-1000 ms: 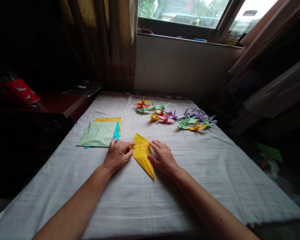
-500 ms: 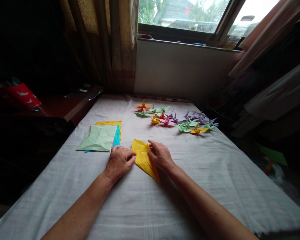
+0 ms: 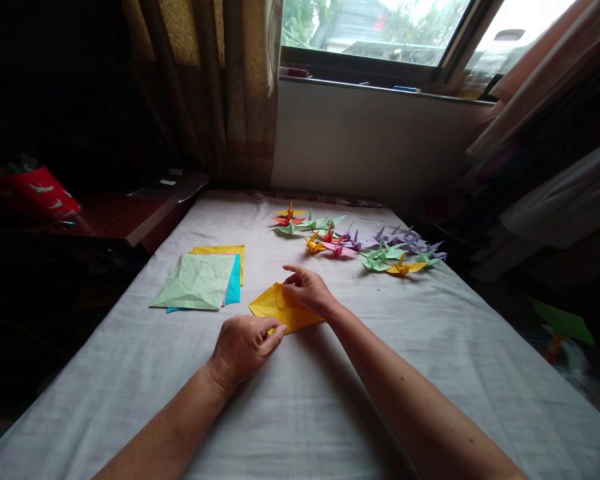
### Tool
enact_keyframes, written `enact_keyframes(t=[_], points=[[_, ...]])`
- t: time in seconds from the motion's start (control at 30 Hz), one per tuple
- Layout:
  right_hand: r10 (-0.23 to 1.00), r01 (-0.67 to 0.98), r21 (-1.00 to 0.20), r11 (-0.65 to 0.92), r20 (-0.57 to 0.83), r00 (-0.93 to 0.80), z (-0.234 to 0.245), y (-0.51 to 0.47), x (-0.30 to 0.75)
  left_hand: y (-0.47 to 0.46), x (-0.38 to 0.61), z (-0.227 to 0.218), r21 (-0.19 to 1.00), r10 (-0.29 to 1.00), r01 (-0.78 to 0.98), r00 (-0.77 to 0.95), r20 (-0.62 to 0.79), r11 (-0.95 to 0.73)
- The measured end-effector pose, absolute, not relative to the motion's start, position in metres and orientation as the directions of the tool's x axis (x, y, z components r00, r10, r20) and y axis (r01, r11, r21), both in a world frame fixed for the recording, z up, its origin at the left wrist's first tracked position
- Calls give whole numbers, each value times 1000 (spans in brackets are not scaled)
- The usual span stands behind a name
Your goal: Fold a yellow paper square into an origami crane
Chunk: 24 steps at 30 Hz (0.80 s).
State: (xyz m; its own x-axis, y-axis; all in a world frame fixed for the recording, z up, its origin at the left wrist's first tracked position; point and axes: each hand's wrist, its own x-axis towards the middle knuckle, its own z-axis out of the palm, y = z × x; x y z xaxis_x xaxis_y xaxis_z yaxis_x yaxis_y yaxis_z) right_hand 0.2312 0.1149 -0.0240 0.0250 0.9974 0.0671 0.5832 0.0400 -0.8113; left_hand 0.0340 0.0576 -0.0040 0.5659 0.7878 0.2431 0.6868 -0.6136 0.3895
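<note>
A folded sheet of yellow origami paper (image 3: 275, 303) lies between my hands, its pointed ends to the left and right. My left hand (image 3: 245, 347) pinches its near edge between thumb and curled fingers. At the far edge, my right hand (image 3: 309, 288) grips the paper with thumb and fingers, the index finger stretched out above it. My right hand and wrist hide part of the paper's right side. Left of the hands lies a stack of creased sheets, with a pale green sheet (image 3: 200, 280) on top and a blue sheet (image 3: 234, 283) and a yellow sheet (image 3: 241, 257) showing beneath.
Several folded paper cranes (image 3: 337, 248) in mixed colours stand across the back right of the cloth-covered table (image 3: 180, 413). Beyond the table are a wall, a window and a curtain (image 3: 230, 100). A red container (image 3: 45, 193) rests on dark furniture at the left.
The yellow paper has been turned, its long point swinging from near right towards the right. My left hand has moved nearer and right along its edge; my right hand has shifted left and away.
</note>
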Motion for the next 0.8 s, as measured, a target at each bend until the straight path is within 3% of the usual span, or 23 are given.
enact_keyframes(t=[0.13, 0.37, 0.4, 0.47, 0.53, 0.6, 0.8], points=[[996, 602, -795, 79, 90, -13, -28, 119, 223, 63, 35, -11, 300, 719, 654, 618, 317, -694], [984, 685, -721, 105, 176, 35, -18, 99, 229, 65, 36, -30, 244, 712, 671, 681, 172, -701], [980, 711, -692, 121, 197, 24, -16, 88, 232, 65, 36, -30, 246, 714, 672, 679, 173, -698], [964, 837, -500, 222, 239, -113, -15, 65, 235, 64, 36, -31, 252, 716, 671, 674, 182, -697], [964, 898, -361, 253, 177, -200, -17, 43, 238, 64, 36, -31, 260, 724, 677, 662, 193, -688], [977, 932, -295, 211, 76, -197, -21, 27, 238, 66, 38, -31, 273, 740, 689, 644, 192, -671], [981, 950, -263, 170, -42, -187, -25, 22, 238, 75, 47, -22, 311, 771, 715, 627, 110, -626]])
